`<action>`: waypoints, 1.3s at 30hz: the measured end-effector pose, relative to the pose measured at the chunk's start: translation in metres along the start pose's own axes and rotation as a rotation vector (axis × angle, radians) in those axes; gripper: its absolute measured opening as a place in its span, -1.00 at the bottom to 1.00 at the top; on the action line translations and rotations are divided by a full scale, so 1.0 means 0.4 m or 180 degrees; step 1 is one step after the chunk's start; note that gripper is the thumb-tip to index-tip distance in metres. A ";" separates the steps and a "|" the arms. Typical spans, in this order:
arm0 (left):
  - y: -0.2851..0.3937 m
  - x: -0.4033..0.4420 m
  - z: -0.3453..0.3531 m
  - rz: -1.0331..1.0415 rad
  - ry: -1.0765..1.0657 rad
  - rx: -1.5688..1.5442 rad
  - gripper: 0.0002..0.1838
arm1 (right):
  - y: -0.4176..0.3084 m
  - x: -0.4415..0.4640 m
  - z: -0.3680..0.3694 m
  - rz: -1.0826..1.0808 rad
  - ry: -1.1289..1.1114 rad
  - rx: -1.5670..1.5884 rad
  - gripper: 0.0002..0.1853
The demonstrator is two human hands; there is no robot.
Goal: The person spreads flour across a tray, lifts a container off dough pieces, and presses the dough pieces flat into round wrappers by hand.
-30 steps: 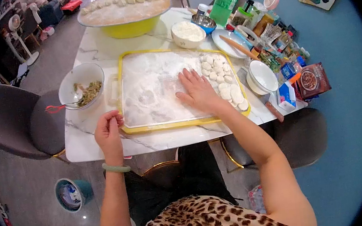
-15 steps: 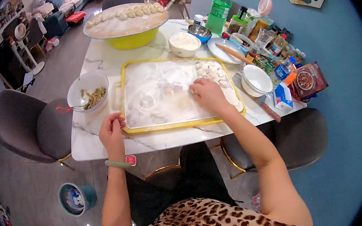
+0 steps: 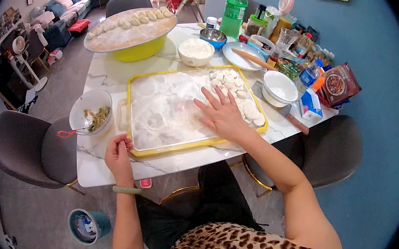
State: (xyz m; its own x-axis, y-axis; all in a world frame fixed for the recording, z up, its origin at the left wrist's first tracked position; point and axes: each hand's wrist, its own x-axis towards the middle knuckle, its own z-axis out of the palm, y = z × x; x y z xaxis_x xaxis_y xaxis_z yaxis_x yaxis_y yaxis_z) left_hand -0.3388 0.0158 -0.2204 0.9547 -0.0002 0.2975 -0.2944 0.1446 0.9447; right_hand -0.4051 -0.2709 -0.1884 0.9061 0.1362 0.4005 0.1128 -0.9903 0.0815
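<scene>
A yellow-rimmed board [image 3: 158,104] dusted with flour lies on the marble table. My right hand [image 3: 222,118] is over its right half, fingers spread, palm down, beside small dough pieces [image 3: 226,81] and flattened dough rounds [image 3: 249,111]. At the board's lower left corner my left hand [image 3: 118,151] is closed with fingertips pinched together; whatever it may hold is too small to make out. Left of the board stands a white bowl [image 3: 76,114] of chopped filling with a red-handled spoon. A bowl of flour [image 3: 196,50] sits behind the board.
A yellow-green basin [image 3: 139,50] carries a round tray with a row of dumplings. To the right are a rolling pin [image 3: 253,59], an empty white bowl [image 3: 280,88], a cleaver with a wooden handle [image 3: 297,123], a green bottle [image 3: 233,12] and several jars.
My right hand, bunched half a second ago, is now spread over the board. My left hand stays pinched at the corner. The camera view has shifted slightly.
</scene>
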 end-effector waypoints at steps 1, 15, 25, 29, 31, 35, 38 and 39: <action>0.001 0.000 -0.001 -0.0057 -0.0004 0.0016 -0.84 | 0.000 -0.001 0.001 -0.0017 0.0055 0.0072 -0.48; 0.011 -0.002 0.003 -0.0105 0.0049 -0.0041 -0.84 | 0.093 0.060 -0.030 0.0600 -0.0530 0.0775 -0.87; 0.004 0.001 0.004 -0.0115 0.0037 -0.0091 -0.85 | 0.100 0.079 -0.016 0.0766 -0.0821 0.0966 -0.81; -0.002 0.003 0.002 -0.0038 0.0009 -0.0078 -0.85 | 0.104 0.093 -0.018 0.0997 -0.1010 0.1374 -0.82; 0.001 0.004 0.002 -0.0061 0.0015 -0.0043 -0.85 | 0.102 0.108 -0.023 0.0915 -0.0442 0.1453 -0.84; 0.000 0.004 0.002 -0.0044 0.0021 -0.0040 -0.85 | 0.081 0.128 -0.043 0.0405 -0.0235 0.1292 -0.84; 0.003 0.001 0.002 0.0042 -0.0001 -0.0085 -0.85 | 0.078 0.134 -0.047 0.0663 -0.0058 0.1984 -0.84; -0.001 0.001 -0.002 0.0028 0.0001 -0.0079 -0.85 | 0.087 0.137 -0.035 0.0716 -0.0030 0.1725 -0.80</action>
State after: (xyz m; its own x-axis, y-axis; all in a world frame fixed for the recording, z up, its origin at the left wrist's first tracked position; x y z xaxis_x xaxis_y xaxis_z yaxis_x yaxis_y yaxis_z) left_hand -0.3383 0.0164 -0.2207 0.9521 0.0017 0.3058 -0.3017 0.1690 0.9383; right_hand -0.3575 -0.2975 -0.1508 0.9352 -0.0768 0.3457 0.1075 -0.8685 -0.4839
